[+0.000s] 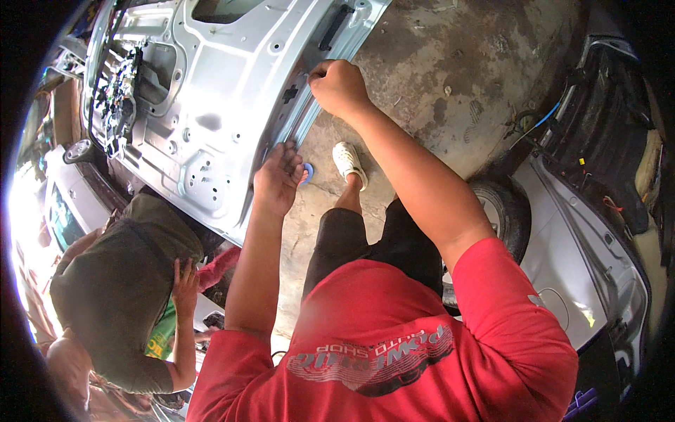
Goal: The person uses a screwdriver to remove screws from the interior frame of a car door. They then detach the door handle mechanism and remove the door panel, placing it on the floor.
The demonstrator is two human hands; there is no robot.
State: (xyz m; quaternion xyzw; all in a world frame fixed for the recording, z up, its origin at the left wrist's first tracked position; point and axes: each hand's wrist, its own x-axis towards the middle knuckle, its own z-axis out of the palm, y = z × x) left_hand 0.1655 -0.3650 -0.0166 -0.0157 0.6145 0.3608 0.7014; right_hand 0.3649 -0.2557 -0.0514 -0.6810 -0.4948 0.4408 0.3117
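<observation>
A bare silver car door panel (211,84) fills the upper left, with a light blue metal-looking edge strip (346,35) along its right side. My right hand (336,90) is closed at that edge near the top; whatever is between its fingers is hidden. Lower down, my left hand (278,179) has its fingers curled against the same edge. Beside it, partly covered, is a small blue object (309,173) that I cannot make out. A black clip-shaped piece (290,93) sits on the panel between my hands.
Another person in a dark olive top (112,295) bends at the left. Behind them stands a light-coloured car (74,197). At the right are a wheel (510,211), a pale panel (576,267) and dark trim (612,112). My shoe (348,162) rests on stained concrete (464,63).
</observation>
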